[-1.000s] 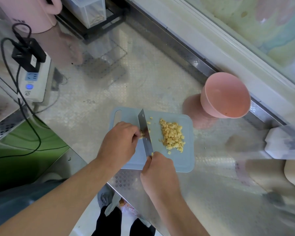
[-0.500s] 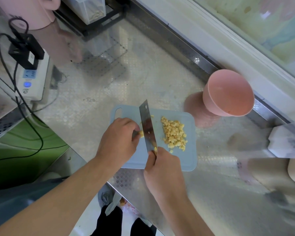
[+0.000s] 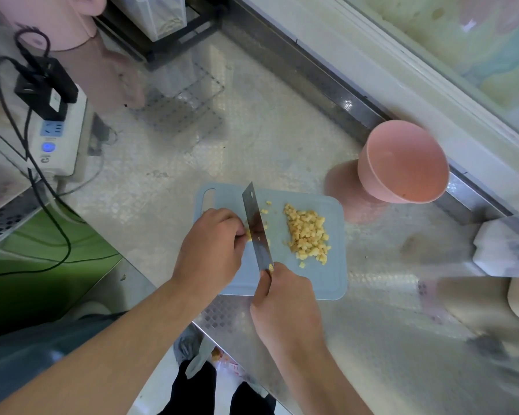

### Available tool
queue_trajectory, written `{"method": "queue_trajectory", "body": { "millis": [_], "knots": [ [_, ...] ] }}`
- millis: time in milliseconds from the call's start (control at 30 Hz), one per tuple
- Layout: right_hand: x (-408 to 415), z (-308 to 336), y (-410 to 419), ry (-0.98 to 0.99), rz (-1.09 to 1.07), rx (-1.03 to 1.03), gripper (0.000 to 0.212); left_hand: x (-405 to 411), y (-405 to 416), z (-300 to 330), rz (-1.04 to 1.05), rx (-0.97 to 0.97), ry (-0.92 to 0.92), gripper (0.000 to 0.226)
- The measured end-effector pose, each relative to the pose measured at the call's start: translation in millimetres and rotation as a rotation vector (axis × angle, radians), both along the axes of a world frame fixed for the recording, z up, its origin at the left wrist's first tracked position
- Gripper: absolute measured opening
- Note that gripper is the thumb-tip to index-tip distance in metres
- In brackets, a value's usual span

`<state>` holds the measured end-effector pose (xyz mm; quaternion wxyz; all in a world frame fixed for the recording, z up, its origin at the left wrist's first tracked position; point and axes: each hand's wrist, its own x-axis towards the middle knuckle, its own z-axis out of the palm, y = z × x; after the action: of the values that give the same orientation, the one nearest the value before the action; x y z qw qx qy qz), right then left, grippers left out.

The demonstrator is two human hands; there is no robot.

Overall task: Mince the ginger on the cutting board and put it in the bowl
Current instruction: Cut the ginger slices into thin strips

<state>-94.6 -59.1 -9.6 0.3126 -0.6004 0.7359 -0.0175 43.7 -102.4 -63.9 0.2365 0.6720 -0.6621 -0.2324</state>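
White power strip (image 3: 57, 142) with black plugs, pink jug (image 3: 57, 19), clear container (image 3: 159, 13) on black rack.

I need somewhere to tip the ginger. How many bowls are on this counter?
1: a round pink plastic bowl stands on the metal counter, beyond the far right corner of the pale blue cutting board. Others may be outside the view.

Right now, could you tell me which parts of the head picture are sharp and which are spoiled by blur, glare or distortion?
Head view: the board, ginger pile, knife and both hands, left and right, are sharp; the right edge past the bowl is smeared; the steel counter mirrors objects and shines; the wide lens bends the wall ledge.
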Motion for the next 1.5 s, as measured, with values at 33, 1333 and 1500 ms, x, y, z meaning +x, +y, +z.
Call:
{"method": "queue_trajectory", "body": {
  "millis": [33,1333,1500],
  "knots": [
    [1,0,-1,0.005,-0.001,0.013,0.03,0,0,0,0.003,0.001,0.005,0.001],
    [-1,0,-2,-0.007,0.014,0.02,0.032,-4,-1,4,0.088,0.054,0.011,0.008],
    [1,1,-1,-0.008,0.006,0.07,0.029,-5,-1,2,0.09,0.06,0.001,0.01]
  ]
}}
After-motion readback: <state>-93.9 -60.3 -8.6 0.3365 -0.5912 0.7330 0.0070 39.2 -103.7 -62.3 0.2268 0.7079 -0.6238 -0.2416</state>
